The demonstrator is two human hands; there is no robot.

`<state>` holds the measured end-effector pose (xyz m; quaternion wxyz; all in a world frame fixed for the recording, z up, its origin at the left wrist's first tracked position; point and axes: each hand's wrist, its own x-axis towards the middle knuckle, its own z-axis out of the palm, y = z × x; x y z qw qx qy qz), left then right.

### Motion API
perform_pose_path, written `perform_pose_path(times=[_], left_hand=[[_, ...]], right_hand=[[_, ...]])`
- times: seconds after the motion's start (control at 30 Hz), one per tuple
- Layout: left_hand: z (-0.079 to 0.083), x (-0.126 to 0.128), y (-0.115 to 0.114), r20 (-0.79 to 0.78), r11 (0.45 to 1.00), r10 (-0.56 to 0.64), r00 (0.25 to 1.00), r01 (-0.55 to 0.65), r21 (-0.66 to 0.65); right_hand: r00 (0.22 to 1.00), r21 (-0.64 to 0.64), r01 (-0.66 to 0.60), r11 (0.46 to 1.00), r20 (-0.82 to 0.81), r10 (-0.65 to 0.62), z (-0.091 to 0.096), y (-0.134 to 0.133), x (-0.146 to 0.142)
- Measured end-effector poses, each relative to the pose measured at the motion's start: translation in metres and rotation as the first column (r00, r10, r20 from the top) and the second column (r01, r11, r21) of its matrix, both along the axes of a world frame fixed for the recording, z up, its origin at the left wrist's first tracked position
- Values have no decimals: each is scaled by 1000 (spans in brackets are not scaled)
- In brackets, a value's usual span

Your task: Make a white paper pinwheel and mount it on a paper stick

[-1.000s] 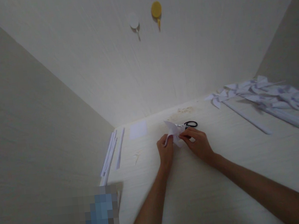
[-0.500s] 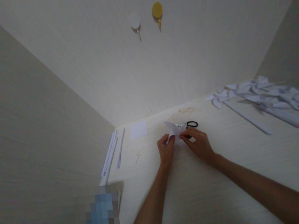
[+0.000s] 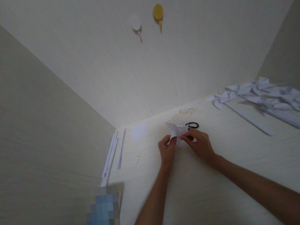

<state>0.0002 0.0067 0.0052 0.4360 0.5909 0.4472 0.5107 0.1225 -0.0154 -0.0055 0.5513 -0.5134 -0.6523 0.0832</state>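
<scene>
Between my hands is a white paper pinwheel head (image 3: pixel 176 130), its blades curling upward. My left hand (image 3: pixel 167 149) grips it from the left, with the thumb pressed near its middle. My right hand (image 3: pixel 199 141) pinches at the centre from the right; whether something small sits between those fingertips I cannot tell. Just behind the paper lie scissors (image 3: pixel 193 125) with black handles, their blades partly hidden by it.
At the right lie several finished paper pinwheels (image 3: pixel 221 98) on rolled sticks. A square paper sheet (image 3: pixel 139 131) and several paper sticks (image 3: pixel 111 154) are at the left. Small tan bits (image 3: pixel 187 111) lie near the wall, which carries a yellow hook (image 3: pixel 158 12) and a white hook (image 3: pixel 136 23).
Hardly anything differs. My right fingers have shifted very slightly on the pinwheel's centre, and the view has tilted a touch.
</scene>
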Motion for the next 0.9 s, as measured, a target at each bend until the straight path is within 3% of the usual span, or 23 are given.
perform_pose_path(times=[0.23,0.47,0.9], left_hand=[[0,1,0,29,1000,-17,999,18,-24],[-2,0,1,26,999,-26,999,27,-27],[-7,-1,2,32,998,-36,999,38,-52]], right_hand=[[999,45,-39,998,-25,40,0,0,-1],[1000,-7,-13,1000,-27,12,1,0,0],[995,7,-57,998,-87,58,3,0,1]])
